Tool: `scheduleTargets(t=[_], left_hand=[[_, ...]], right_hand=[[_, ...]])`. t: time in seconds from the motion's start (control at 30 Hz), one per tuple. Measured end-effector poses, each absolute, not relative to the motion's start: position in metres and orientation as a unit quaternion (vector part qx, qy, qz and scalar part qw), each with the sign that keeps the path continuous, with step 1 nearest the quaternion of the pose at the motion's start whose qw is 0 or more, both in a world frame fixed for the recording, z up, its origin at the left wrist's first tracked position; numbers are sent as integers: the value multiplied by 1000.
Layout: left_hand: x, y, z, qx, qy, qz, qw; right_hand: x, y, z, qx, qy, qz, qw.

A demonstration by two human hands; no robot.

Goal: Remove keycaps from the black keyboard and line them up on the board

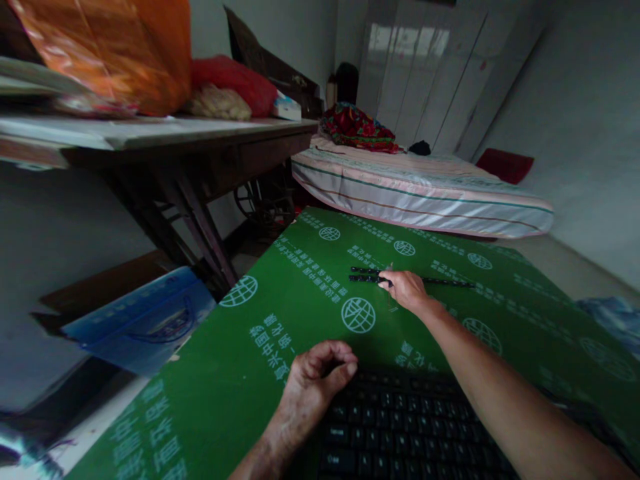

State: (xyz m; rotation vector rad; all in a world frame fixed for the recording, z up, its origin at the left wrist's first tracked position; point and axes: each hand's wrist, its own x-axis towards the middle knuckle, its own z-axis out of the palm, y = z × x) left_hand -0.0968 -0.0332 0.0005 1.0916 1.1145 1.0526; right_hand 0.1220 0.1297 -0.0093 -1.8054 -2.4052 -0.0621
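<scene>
My right hand (404, 289) reaches across the green table and closes its fingers on thin black sticks with light marks, which look like chopsticks (447, 283). Two blunt ends stick out to its left, side by side, and the slim part runs out to its right. A thin, faint strand shows at the fingers, too small to name. Nearer to me, my left hand (320, 373) is curled, thumb against the fingertips, with nothing visible in it. It rests by the corner of a black keyboard (400, 420), part of which my right forearm covers.
The green tabletop (300, 300) carries pale printed globes and lettering. Left of it stands a wooden sewing table (220, 137) bearing an orange bag (130, 53) and a red bag (235, 80). A blue bag (150, 320) sits below. A bed (400, 187) stands beyond the far edge.
</scene>
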Motion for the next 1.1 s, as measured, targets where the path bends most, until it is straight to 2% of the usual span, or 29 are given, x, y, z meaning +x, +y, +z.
scheduleTargets(t=[0.1,0.17,0.3,0.4,0.57,0.7,0.83,1.1], left_hand=[[-97,-33,-1,472,476,455,586],[-97,-34,-2,473,472,456,588],[-96,-34,-1,473,467,455,592],[-96,-34,1,479,457,461,591],[-95,-33,1,493,445,464,586],[-95,-32,-3,493,440,473,583],[-95,-33,-4,509,432,466,581],[-93,-33,-4,513,435,458,581]], right_hand=[[125,128,-8,-598,-794,-12,114],[129,124,-5,-598,-781,18,179],[137,100,9,-592,-703,195,342],[140,68,21,-580,-622,320,417],[140,14,29,-578,-571,411,414],[138,-10,29,-616,-555,395,395],[133,-21,26,-632,-533,382,413],[134,-30,26,-549,-563,455,417]])
